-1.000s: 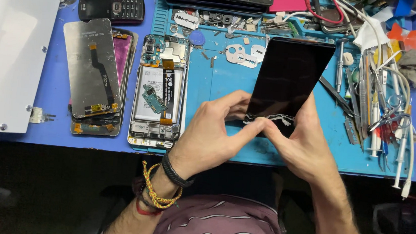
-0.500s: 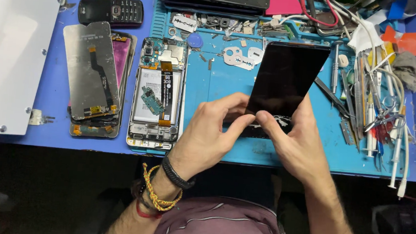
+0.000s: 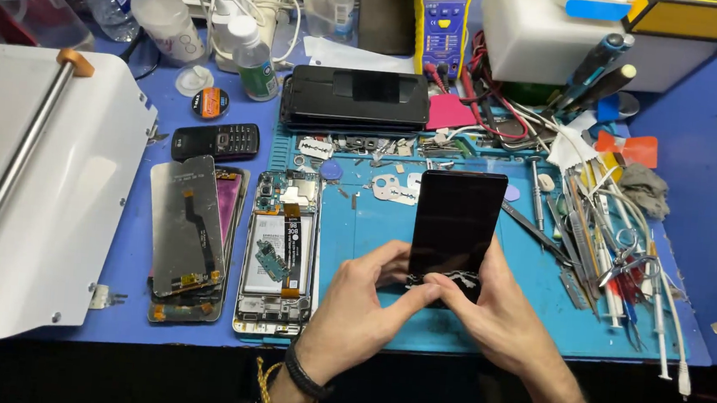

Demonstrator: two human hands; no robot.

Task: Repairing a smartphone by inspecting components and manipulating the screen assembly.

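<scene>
I see both hands low in the centre of the frame, closed around the bottom end of a dark screen (image 3: 456, 222). My left hand (image 3: 358, 312) grips its lower left corner, thumb and fingers pinched on the edge. My right hand (image 3: 499, 315) holds the lower right corner the same way, and the fingertips of the two hands meet over the cracked bottom strip of the glass. The screen stands tilted up off the blue mat (image 3: 373, 228), its top edge toward the upper centre of the frame.

Left of the hands, an opened phone (image 3: 279, 255) lies flat on the mat with its board and battery showing. Further left, two display panels (image 3: 190, 231) lie stacked, back side up. Above them lies a small black keypad phone (image 3: 216, 141). A white machine (image 3: 35, 193) with a metal bar fills the left side of the frame.

At the upper centre, a black phone (image 3: 356, 99) lies across the top edge of the mat, with a multimeter (image 3: 441, 16) behind it. To the right of the screen, tweezers, screwdrivers and other tools (image 3: 606, 247) lie in a loose heap on the table (image 3: 702, 169).
</scene>
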